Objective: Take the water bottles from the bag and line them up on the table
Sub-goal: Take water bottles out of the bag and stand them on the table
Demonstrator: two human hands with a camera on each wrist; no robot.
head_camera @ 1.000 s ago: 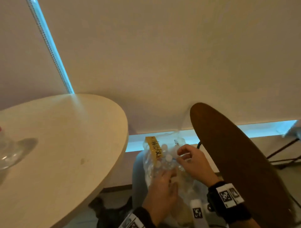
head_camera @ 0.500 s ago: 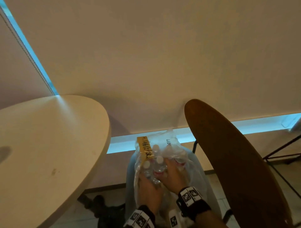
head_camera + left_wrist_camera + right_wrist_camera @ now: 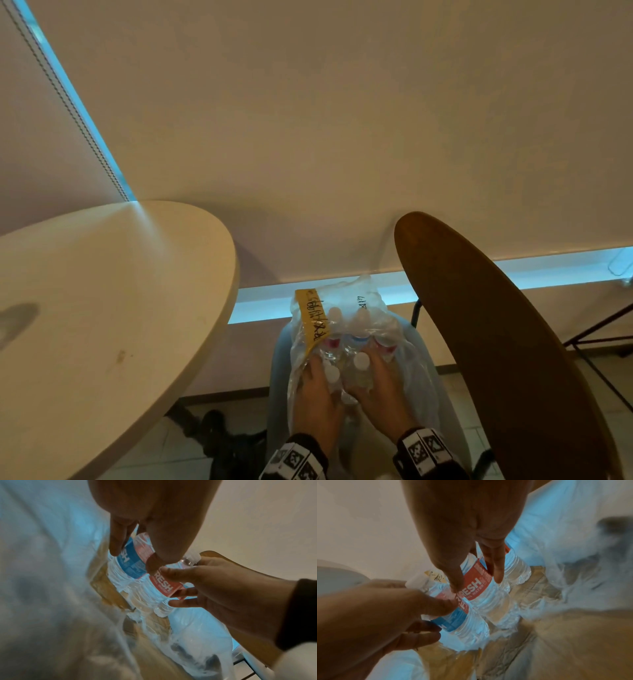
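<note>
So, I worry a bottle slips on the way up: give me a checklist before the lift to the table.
1. Left hand grips the blue-label bottle: ok, fingers and thumb wrap it.
2. Right hand grips the red-label bottle: ok, thumb and fingers are on its label.
3. Bottles free of the plastic bag: not ok, both sit low inside it.
4. Caps tight: cannot tell.
5. Landing room on the table: ok, the visible top is bare.
6. Lift path past the dark chair back: cannot tell.
</note>
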